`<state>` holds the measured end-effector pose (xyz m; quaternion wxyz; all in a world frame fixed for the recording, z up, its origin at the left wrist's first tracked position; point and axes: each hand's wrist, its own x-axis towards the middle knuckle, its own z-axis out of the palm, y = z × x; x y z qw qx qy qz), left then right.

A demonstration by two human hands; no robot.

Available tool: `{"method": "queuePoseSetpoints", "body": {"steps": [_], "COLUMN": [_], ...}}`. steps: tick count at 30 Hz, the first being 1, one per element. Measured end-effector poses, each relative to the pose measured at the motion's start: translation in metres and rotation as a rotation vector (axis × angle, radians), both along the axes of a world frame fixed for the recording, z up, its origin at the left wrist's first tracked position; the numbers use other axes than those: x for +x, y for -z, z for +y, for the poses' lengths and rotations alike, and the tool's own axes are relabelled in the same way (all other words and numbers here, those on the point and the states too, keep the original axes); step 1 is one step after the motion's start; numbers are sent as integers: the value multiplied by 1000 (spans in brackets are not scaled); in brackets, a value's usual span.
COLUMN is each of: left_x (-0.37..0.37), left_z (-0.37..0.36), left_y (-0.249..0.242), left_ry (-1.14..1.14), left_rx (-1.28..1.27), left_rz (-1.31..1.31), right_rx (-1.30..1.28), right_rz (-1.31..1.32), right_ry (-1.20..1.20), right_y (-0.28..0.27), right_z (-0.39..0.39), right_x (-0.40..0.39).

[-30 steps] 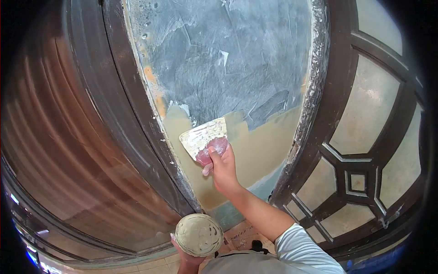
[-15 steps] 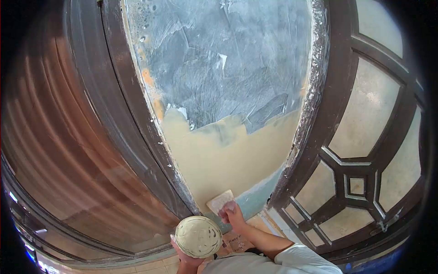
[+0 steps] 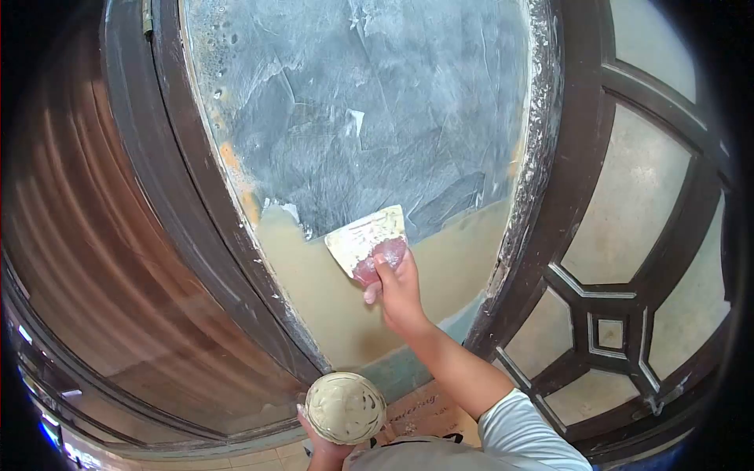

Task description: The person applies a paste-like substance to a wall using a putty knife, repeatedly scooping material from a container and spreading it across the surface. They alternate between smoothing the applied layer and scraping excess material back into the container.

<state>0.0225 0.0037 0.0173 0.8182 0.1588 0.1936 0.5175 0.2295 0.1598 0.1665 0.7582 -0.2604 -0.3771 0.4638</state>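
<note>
My right hand [image 3: 399, 292] is closed around the reddish handle of a wide putty knife [image 3: 366, 238], its blade smeared with cream putty. The blade lies over the wall [image 3: 377, 125], at the border between the grey upper surface and the smooth cream putty layer [image 3: 330, 306] below. Low in the view, my left hand [image 3: 323, 446] holds a round container of putty [image 3: 345, 407] from its left side and underneath. Cream putty fills its top, with dark marks near the right edge. Most of the left fingers are hidden beneath it.
A dark wooden frame with a glass pane and brown curtain [image 3: 118, 251] stands left. On the right is a dark door with pale panels [image 3: 628, 204]. A strip of bluish-green wall [image 3: 400, 367] shows at the bottom, above a printed cardboard piece [image 3: 428, 408] on the tiled floor.
My right hand has moved the putty knife up from the wall's lower part to the upper border of the putty. My left hand and the container have barely shifted.
</note>
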Motion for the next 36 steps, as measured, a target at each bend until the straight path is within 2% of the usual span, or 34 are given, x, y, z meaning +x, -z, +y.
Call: {"method": "queuePoseSetpoints", "body": {"steps": [4,6,8,10,12,13,14,18,20,22,24,26,31,35,36], "left_x": [9,9,8,9,13,7,9,16,21,28,34,40,42,37,37], "left_z": [-7,-9,-8,-10,-16,-11,-14,-13,-10,-9,-9,-9,-12,-14,-16], "left_y": [0,3,8,7,-2,21,19,15,11,6,1,-4,-7,-9,-12], "left_ry": [-68,-91,-103,-111,-156,-138,-142,-126,-123,-109,-93,-68,-73,-80,-82], "left_rx": [19,24,16,9,282,65,64,-36,-5,-21,-33,5,66,29,28], "left_rz": [35,45,23,-3,386,51,51,-96,-54,-62,-71,-84,17,-45,-45], "right_rx": [-34,-32,-150,-405,-534,-599,-661,-705,-429,-299,-159,-99,51,10,-88], "right_rz": [20,5,-14,31,-6,-53,-99,-106,-69,-171,-122,-128,-24,-47,-74], "right_ry": [-14,-28,-2,-62,-52,-129,-205,-97,-103,-78,-75,-75,-119,-122,-104], "right_y": [14,40,78,144,225,274,303,270,192,132,67,38,5,31,49], "right_z": [9,11,5,-3,-26,-42,-53,-72,-48,-28,-20,-8,7,12,11], "right_x": [2,7,12,15,13,20,26,23,26,31,31,33,32,36,38]}}
